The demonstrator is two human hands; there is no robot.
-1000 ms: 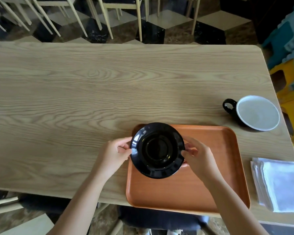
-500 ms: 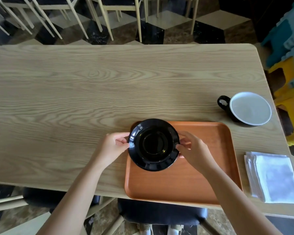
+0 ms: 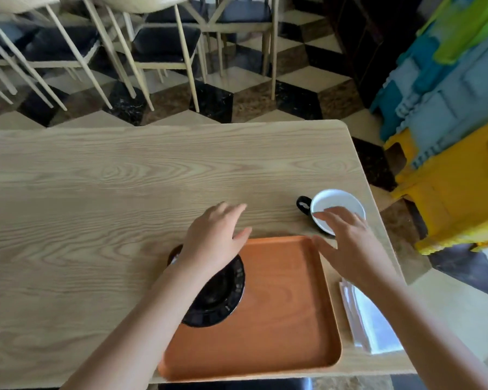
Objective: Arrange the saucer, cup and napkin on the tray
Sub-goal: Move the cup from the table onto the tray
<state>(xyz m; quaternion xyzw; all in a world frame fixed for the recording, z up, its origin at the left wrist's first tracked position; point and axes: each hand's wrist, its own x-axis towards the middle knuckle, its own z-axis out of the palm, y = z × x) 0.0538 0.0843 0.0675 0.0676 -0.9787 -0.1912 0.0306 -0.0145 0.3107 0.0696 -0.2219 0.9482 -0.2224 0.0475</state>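
Note:
The black saucer (image 3: 223, 299) lies in the left part of the orange tray (image 3: 288, 319), partly hidden by my left arm. My left hand (image 3: 216, 237) hovers open above the saucer's far edge, holding nothing. The black cup with a white inside (image 3: 334, 206) stands on the table beyond the tray's far right corner. My right hand (image 3: 347, 243) is open with spread fingers, its fingertips over the cup's near rim. Right of the tray lies the stack of white napkins (image 3: 369, 322), partly under my right forearm.
The light wooden table (image 3: 96, 220) stretches left and far. Wooden chairs (image 3: 164, 46) stand beyond it on a checkered floor. Yellow and blue plastic stools (image 3: 448, 164) are stacked close to the table's right edge.
Both hands have let go of the saucer, which now rests on the tray. The left hand rose above it; the right hand moved right toward the cup. The view tilted up.

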